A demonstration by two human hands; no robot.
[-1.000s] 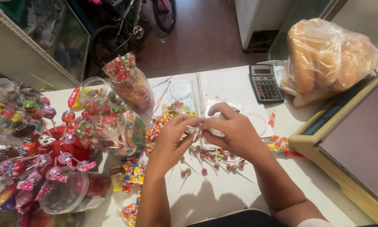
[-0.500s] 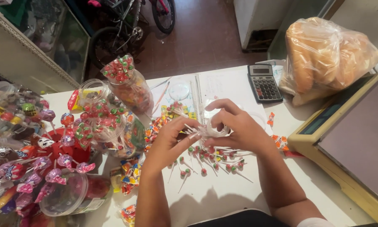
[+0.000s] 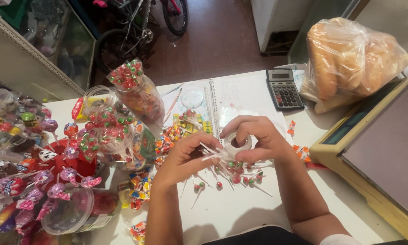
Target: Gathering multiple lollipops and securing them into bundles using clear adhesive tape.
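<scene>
upper right of the frame: clear plastic bag of golden bread rolls (image 3: 353, 61), knotted and bulging, beside a grey pocket calculator (image 3: 284, 89). upper middle: tall clear jar (image 3: 138, 90) packed with red and green wrapped lollipops, tilted; just left of it a small round clear tub (image 3: 97, 97). left edge: red stand (image 3: 61, 156) stuck with purple and pink foil lollipops. centre: right hand (image 3: 258, 138) curled around a small roll of clear tape (image 3: 236, 143), thumb and fingers pinching its rim. left hand (image 3: 183, 159) just beside it, fingertips pressed together on a bunch of thin white lollipop sticks (image 3: 213, 154), touching the roll. directly beneath both hands: loose small red and green lollipops (image 3: 233, 174) scattered on the white tabletop (image 3: 240, 208). open spiral notebook (image 3: 240, 93) above the hands. beige-framed scale (image 3: 376, 149) at right. beyond the table: reddish-brown floor and bicycle wheels (image 3: 174, 16) at top.
</scene>
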